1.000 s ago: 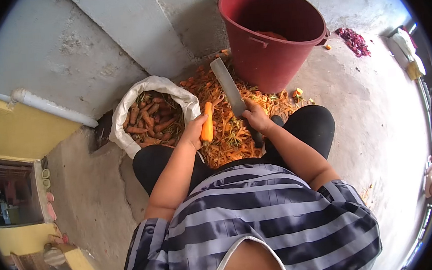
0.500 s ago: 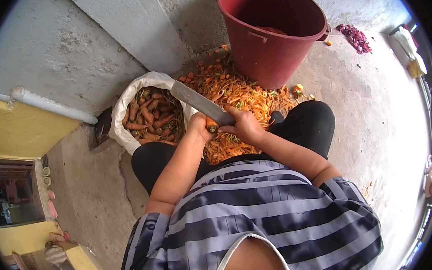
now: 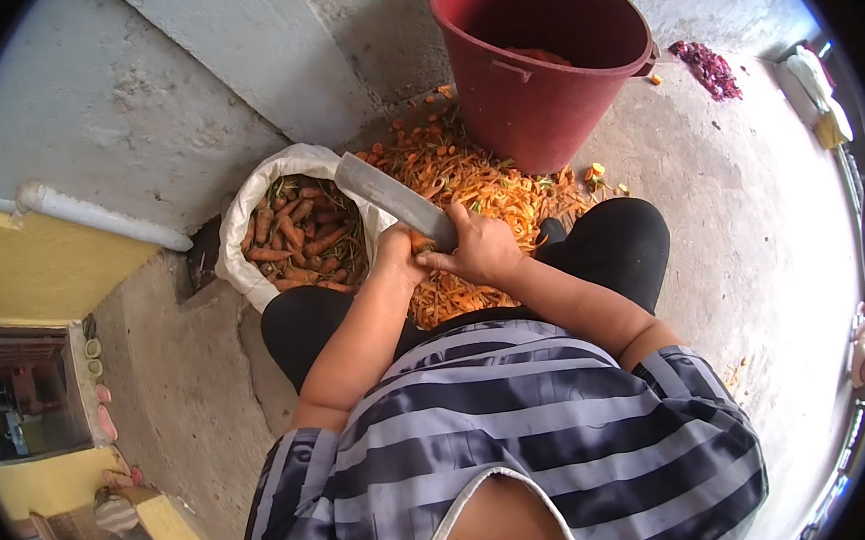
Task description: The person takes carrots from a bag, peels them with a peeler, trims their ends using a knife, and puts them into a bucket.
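Observation:
My left hand [image 3: 397,256] is closed round a carrot [image 3: 419,240], of which only a small orange part shows. My right hand [image 3: 481,248] grips a large knife [image 3: 387,195]; its wide grey blade points up and left, across the carrot. The knife's handle is hidden in my fingers. Both hands are close together over a heap of orange carrot peelings [image 3: 467,182] on the floor between my legs. Left of my left hand, an open white sack [image 3: 236,234] with a rolled rim holds many unpeeled carrots [image 3: 295,234].
A tall dark red bucket [image 3: 541,107] stands behind the peelings, with something orange inside. Dark red scraps [image 3: 707,70] lie on the concrete floor at the right. A grey wall [image 3: 188,76] runs along the back, with a white pipe [image 3: 98,215] low on its left.
The knife has shifted slightly left, and my right hand has moved a little closer over the carrot. Less of the carrot shows now. My left hand has hardly moved.

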Tool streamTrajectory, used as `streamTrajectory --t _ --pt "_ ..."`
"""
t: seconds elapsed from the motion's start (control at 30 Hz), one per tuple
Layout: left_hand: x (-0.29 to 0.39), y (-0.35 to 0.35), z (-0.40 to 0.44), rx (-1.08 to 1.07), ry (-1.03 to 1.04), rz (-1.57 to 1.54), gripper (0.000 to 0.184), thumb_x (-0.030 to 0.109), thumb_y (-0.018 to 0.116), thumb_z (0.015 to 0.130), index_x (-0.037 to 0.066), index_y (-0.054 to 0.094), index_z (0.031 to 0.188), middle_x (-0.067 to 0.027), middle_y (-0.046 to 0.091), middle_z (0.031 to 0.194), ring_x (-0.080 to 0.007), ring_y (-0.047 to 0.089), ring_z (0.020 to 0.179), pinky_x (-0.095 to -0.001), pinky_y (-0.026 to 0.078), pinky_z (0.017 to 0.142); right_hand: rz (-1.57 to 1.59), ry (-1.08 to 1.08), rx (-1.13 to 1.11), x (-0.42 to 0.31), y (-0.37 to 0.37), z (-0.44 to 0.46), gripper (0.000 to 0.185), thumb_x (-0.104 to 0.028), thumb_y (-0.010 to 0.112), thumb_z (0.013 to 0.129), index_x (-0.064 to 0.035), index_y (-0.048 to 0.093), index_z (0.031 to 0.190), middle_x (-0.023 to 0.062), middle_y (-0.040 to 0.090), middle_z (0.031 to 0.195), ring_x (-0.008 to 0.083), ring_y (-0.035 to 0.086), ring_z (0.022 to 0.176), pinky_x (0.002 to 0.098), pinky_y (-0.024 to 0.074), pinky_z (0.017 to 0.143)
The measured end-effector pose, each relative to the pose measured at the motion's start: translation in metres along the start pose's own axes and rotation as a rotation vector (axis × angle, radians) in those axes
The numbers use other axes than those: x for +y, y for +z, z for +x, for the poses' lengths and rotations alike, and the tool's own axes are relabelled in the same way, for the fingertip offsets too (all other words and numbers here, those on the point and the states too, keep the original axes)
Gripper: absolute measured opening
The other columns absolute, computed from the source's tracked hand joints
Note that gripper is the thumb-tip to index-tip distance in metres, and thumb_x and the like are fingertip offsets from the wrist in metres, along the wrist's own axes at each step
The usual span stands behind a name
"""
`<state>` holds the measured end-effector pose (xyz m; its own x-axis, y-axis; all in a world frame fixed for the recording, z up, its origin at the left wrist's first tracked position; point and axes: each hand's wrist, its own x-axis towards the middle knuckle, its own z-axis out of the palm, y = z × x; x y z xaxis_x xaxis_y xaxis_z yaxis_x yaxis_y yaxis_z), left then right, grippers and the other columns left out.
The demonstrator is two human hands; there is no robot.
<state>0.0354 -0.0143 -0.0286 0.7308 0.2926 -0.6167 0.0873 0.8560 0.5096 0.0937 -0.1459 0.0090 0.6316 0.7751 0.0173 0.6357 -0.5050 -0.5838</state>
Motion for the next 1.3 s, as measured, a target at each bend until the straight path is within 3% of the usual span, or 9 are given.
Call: streamTrajectory --t 0.17,0.27,0.3,0.4,0.53,0.67,0.97,1.17,1.3 --pt "0.016 -0.025 -0.011 -0.132 -0.215 0.386 0.030 0.035 0.045 0.088 0.006 0.051 0.089 -0.0025 0.053 0.074 -0.0168 0.053 0.061 -0.0270 0.042 0.055 0.477 0.105 0.072 0.041 0.003 0.021 0.071 -0.056 0.062 0.068 0.0080 0.055 0.097 0.0206 0.061 0.074 0.0305 0.061 0.070 0.0368 0.0479 0.064" --pt "0.013 -0.004 -0.035 0.192 0.532 1.391 0.037 0.041 0.060 0.078 0.005 0.052 0.084 -0.0092 0.055 0.076 -0.0209 0.055 0.066 -0.0326 0.045 0.056 0.758 0.141 -0.014 0.058 0.003 0.024 0.068 -0.054 0.060 0.071 0.0086 0.055 0.096 0.0152 0.060 0.070 0.0209 0.058 0.063 0.0317 0.0455 0.058" --pt "0.011 0.004 -0.043 0.180 0.983 1.574 0.043 0.036 0.070 0.069 0.001 0.050 0.086 -0.0137 0.056 0.085 -0.0259 0.057 0.074 -0.0355 0.045 0.062 0.855 0.194 -0.099 0.058 0.001 0.022 0.068 -0.055 0.060 0.072 0.0083 0.055 0.097 0.0143 0.059 0.070 0.0194 0.057 0.063 0.0304 0.0451 0.058" --pt "0.015 0.016 -0.042 -0.145 1.257 1.644 0.042 0.025 0.072 0.069 0.000 0.050 0.094 -0.0153 0.054 0.088 -0.0272 0.055 0.075 -0.0350 0.045 0.065 1.033 0.251 -0.280 0.056 0.000 0.017 0.069 -0.056 0.061 0.071 0.0070 0.054 0.100 0.0117 0.056 0.070 0.0154 0.055 0.062 0.0270 0.0439 0.056" --pt "0.003 0.004 -0.033 -0.152 0.935 1.749 0.042 0.023 0.068 0.072 0.002 0.046 0.102 -0.0167 0.054 0.094 -0.0349 0.055 0.087 -0.0404 0.044 0.070 0.783 0.043 -0.179 0.063 0.008 0.020 0.073 -0.059 0.065 0.063 0.0058 0.056 0.095 0.0135 0.057 0.072 0.0196 0.057 0.063 0.0301 0.0451 0.058" --pt "-0.005 0.006 -0.030 -0.118 1.000 1.830 0.036 0.025 0.065 0.073 0.004 0.044 0.093 -0.0155 0.057 0.082 -0.0354 0.057 0.075 -0.0420 0.045 0.061 0.461 0.013 -0.141 0.059 -0.002 0.020 0.074 -0.061 0.066 0.059 0.0061 0.058 0.089 0.0195 0.060 0.073 0.0295 0.060 0.068 0.0362 0.0464 0.063" --pt "0.005 0.010 -0.030 -0.214 0.619 1.854 0.045 0.032 0.067 0.073 0.001 0.047 0.099 -0.0197 0.059 0.083 -0.0374 0.057 0.079 -0.0421 0.045 0.065 0.336 -0.084 -0.162 0.068 0.002 0.022 0.073 -0.064 0.059 0.063 0.0061 0.058 0.084 0.0233 0.058 0.067 0.0359 0.059 0.067 0.0405 0.0460 0.063" --pt "0.013 0.002 -0.019 -0.472 0.535 1.635 0.050 0.030 0.070 0.072 0.000 0.048 0.105 -0.0103 0.059 0.082 -0.0237 0.059 0.075 -0.0345 0.045 0.067 0.405 -0.219 -0.204 0.071 0.001 0.024 0.066 -0.060 0.055 0.070 0.0055 0.058 0.082 0.0234 0.056 0.065 0.0368 0.057 0.064 0.0415 0.0452 0.062" --pt "0.026 0.009 -0.021 -0.565 0.065 1.416 0.049 0.030 0.070 0.074 0.001 0.048 0.108 -0.0049 0.057 0.081 -0.0168 0.055 0.072 -0.0299 0.045 0.066 0.471 -0.284 -0.220 0.067 0.000 0.023 0.063 -0.057 0.052 0.075 0.0052 0.058 0.082 0.0233 0.056 0.065 0.0366 0.057 0.064 0.0409 0.0452 0.062"
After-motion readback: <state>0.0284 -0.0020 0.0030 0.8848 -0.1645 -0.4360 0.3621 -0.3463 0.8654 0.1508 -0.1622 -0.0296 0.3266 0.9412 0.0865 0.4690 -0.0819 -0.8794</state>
